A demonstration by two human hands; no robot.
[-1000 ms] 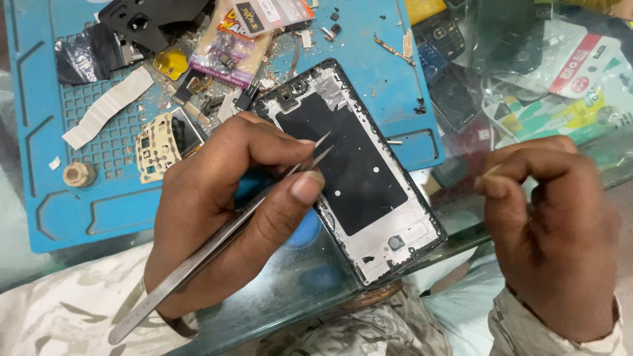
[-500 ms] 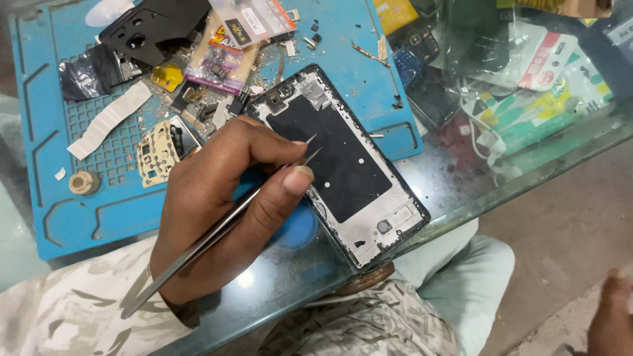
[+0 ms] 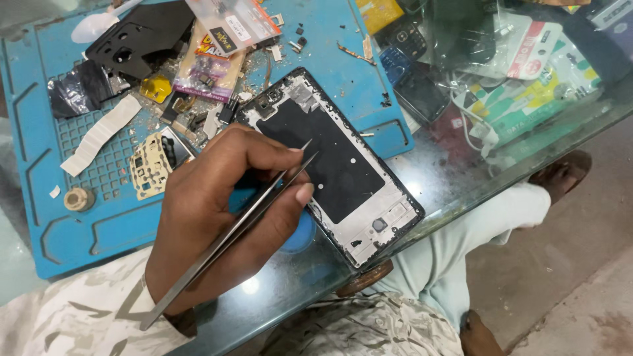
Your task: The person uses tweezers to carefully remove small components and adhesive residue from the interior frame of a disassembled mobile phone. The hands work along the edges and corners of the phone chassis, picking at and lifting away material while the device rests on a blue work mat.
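Left hand (image 3: 224, 217) pinching steel tweezers (image 3: 231, 234) over opened phone frame (image 3: 336, 165), loose parts on blue mat (image 3: 66, 231).

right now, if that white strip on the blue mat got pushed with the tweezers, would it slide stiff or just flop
Probably flop: the white strip looks thin and flat and lies in a slight bend across the blue mat. It seems very light, so the tweezers in the left hand would likely skid or curl it. The mat's grid of holes beneath may snag an edge.

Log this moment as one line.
left hand: holds tweezers | tips over phone frame | blue mat | right hand: out of view
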